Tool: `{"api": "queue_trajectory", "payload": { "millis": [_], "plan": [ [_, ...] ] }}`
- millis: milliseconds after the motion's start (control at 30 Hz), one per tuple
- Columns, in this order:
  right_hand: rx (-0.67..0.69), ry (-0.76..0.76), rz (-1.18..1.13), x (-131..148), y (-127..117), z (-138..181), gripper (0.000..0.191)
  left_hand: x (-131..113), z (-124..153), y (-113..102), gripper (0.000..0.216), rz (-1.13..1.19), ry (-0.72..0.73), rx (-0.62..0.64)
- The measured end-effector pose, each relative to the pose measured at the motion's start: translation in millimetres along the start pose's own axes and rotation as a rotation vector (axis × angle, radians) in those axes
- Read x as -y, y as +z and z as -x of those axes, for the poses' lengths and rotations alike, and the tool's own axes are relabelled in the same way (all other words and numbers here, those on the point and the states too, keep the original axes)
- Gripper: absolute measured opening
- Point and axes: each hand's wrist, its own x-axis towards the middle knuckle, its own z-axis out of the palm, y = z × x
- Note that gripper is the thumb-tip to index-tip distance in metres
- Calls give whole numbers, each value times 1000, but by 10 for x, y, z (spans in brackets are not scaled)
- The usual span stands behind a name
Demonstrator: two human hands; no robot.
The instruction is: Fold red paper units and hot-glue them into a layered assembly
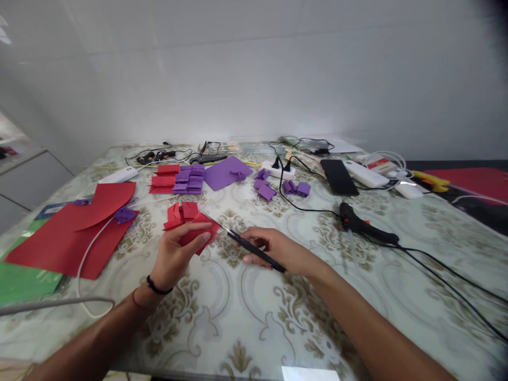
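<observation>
My left hand [177,254] pinches a small folded red paper piece [202,235] between thumb and fingers, just above the table. My right hand [273,248] grips black-handled scissors [248,244], whose blades point left and reach the red piece's right edge. More folded red pieces [181,212] lie on the table just behind the held one.
Large red sheets [75,227] and a green sheet [24,280] lie at left. Stacks of red and purple folded pieces [189,179], a purple sheet [226,172], a power strip [278,169], a phone [338,176], a black glue gun [363,225] and cables sit behind and right.
</observation>
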Motion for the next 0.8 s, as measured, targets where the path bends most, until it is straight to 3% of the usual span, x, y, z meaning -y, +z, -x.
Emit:
{"api": "queue_trajectory", "payload": {
  "millis": [300,533,800],
  "plan": [
    [-147,-47,8,-33,-27,-31,51,-3,1,11,26,5,13,-8],
    [-54,-32,33,-22,-68,-7,48,55,-7,-43,24,-64,75,-58],
    [-13,-17,58,-7,-30,-5,47,-18,8,-8,20,-111,65,12]
  ]
}}
